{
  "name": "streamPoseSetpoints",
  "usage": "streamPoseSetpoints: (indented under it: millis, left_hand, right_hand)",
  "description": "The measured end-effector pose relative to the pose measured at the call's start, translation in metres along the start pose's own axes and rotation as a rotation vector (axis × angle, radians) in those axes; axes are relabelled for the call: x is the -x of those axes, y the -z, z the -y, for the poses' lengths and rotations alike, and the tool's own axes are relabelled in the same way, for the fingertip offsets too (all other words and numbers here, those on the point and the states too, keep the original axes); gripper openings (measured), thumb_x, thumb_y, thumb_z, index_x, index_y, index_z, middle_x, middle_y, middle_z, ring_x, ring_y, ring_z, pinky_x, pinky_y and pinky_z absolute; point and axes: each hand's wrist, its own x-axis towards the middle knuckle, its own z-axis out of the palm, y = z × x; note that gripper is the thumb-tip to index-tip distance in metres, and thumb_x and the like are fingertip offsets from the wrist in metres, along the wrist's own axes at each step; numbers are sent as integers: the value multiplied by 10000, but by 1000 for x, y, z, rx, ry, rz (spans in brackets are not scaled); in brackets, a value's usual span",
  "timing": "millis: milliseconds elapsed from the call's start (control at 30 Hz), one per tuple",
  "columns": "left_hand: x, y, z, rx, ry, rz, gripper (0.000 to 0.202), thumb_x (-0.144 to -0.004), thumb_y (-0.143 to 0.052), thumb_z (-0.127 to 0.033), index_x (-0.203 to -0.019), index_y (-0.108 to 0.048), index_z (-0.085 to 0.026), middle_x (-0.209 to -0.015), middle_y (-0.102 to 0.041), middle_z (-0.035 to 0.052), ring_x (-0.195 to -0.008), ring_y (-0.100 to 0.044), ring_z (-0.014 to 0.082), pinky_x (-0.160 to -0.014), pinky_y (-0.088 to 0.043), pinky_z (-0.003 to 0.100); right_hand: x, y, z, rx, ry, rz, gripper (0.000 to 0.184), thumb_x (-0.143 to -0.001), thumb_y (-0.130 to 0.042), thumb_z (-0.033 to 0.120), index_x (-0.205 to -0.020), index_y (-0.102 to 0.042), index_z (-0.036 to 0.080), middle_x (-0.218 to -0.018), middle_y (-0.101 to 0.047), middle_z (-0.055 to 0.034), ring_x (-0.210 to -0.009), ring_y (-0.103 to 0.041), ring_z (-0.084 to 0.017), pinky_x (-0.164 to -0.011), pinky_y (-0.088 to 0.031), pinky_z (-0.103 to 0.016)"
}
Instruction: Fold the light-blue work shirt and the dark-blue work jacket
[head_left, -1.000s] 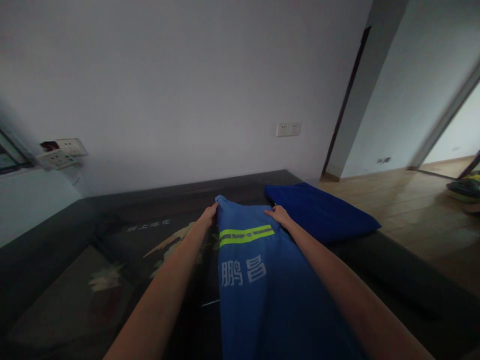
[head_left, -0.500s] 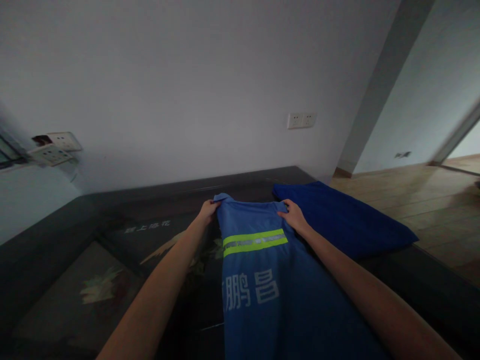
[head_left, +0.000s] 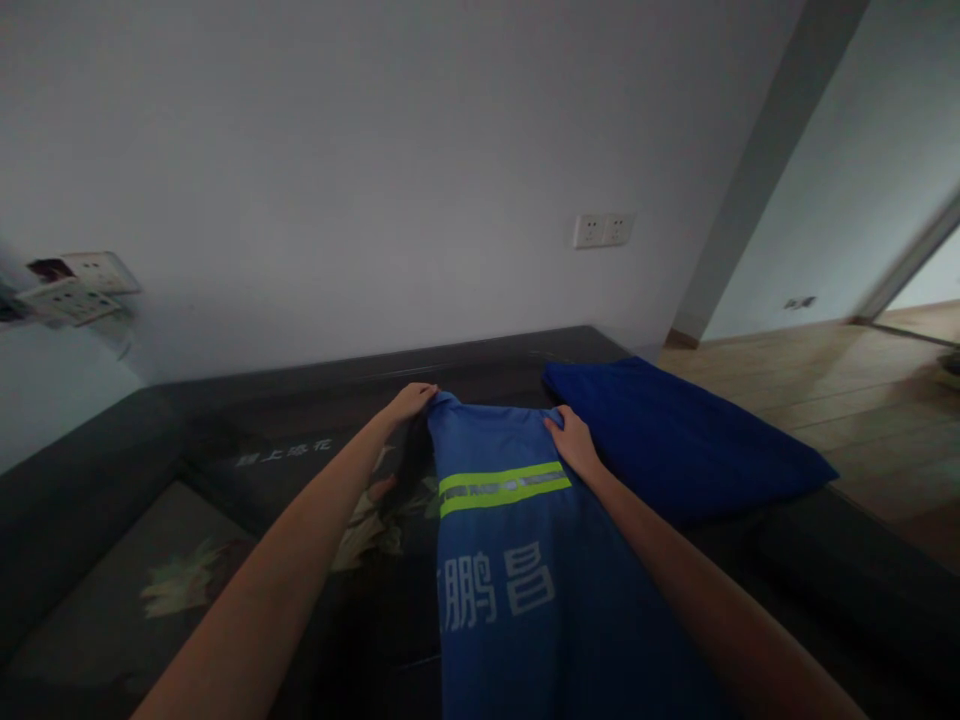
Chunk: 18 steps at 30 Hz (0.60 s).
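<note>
- Blue garment (head_left: 502, 535) lies over the middle of the dark surface (head_left: 352, 372), running from short of the far edge out of view at the bottom; it looks light, soft and limp, hard to break, its reflective band (head_left: 504, 487) perhaps stiffer.
- Far corners seem the best holds, since such loose cloth would probably sag from one: the left hand (head_left: 415, 398) pinches the left one, the right hand (head_left: 572, 438) the right.
- Dark blue cloth (head_left: 675, 440) lies flat toward the surface's far right corner, just beside the right hand, the likeliest obstacle.
- Wall sockets (head_left: 604, 230) sit beyond the far edge, out of the way.
</note>
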Motion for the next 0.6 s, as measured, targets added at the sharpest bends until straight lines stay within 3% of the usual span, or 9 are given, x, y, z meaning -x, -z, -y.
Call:
streamPoseSetpoints:
  millis: [133, 367, 600]
  left_hand:
    - [-10, 6, -3, -98, -52, 95, 270, -676, -692, -329, -485, -602, -161, -495, -543, -17, -607, -520, 149, -606, -404, 216]
    - [-4, 20, -9, -152, -67, 214, 130, -617, -727, -303, -610, -699, -176, -674, -686, 19, -748, -591, 185, -716, -450, 230]
    - [-2, 26, -18, -178, -134, 312, 150, -626, -721, -308, -606, -680, -165, -639, -649, 17, -671, -551, 152, -682, -431, 228]
  right_hand:
    - [6, -5, -4, -6, 41, -52, 166, -894, -466, 281, -966, -581, 184, -939, -669, -92, -908, -625, -225, -775, -446, -290]
    - [4, -4, -7, -55, 47, -47, 164, -890, -471, 280, -958, -589, 190, -940, -673, -91, -893, -626, -221, -773, -446, -292]
    - [4, -5, -7, -64, 51, -49, 184, -892, -472, 280, -968, -595, 167, -956, -671, -104, -901, -618, -226, -777, -440, -290]
